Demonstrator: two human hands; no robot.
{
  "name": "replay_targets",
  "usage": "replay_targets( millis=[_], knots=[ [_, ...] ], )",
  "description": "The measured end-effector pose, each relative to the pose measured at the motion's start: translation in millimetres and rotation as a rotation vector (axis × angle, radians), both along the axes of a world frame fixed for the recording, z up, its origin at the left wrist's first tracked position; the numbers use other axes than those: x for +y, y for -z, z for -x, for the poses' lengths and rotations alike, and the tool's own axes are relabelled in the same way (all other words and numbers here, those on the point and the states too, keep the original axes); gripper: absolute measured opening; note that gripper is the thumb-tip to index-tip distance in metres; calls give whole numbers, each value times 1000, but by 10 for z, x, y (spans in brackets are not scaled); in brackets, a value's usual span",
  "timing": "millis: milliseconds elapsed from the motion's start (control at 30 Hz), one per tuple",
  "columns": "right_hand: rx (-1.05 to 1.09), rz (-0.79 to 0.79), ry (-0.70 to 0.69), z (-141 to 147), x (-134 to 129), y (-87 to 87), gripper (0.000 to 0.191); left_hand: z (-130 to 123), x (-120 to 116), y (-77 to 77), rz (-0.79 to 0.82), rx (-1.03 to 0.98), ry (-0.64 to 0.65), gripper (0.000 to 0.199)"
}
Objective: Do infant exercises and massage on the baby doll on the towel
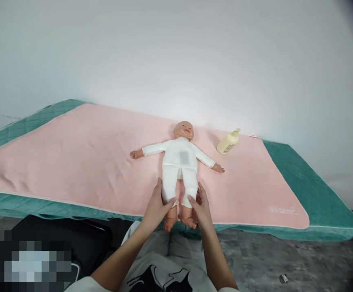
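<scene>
A baby doll (180, 156) with a white cloth body lies face up on a pink mat (88, 162), its arms spread and its feet at the mat's front edge. My left hand (159, 205) is wrapped round the doll's lower leg on the left, thumb on top. Round the other lower leg is my right hand (201, 205), its thumb also on top and its fingers along the outer side. Both feet of the doll show below my hands. A cream pump bottle (227, 142) stands on the mat, right of the doll's head.
Beneath the mat is a green padded bed (313, 188), with a pale wall (176, 56) behind it. A black chair-like object (57, 239) is at the lower left. A small scrap (283, 278) lies on the grey floor at the lower right.
</scene>
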State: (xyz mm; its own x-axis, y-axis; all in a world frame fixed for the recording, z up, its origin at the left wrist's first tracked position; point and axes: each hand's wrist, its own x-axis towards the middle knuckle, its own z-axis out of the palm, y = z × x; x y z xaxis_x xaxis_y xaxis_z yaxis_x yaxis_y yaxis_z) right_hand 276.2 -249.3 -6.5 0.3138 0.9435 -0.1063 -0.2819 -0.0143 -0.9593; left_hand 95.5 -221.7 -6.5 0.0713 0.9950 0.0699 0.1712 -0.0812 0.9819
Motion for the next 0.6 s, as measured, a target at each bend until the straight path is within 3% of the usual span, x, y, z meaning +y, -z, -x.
replay_targets(
  millis=[167, 367, 533, 600],
  knots=[
    [3, -24, -40, -110, 9, -61, 66, 104, 89, -59, -6, 18, 58, 86],
    [-59, 44, -44, -307, -10, -180, 68, 421, 208, -270, 49, 144, 85, 77],
    [-74, 20, -111, -333, -14, -149, 65, 528, 242, -312, 58, 230, 131, 73],
    [-19, 25, -115, -326, 0, -142, 63, 514, 210, -320, -6, 273, 102, 69]
  ],
)
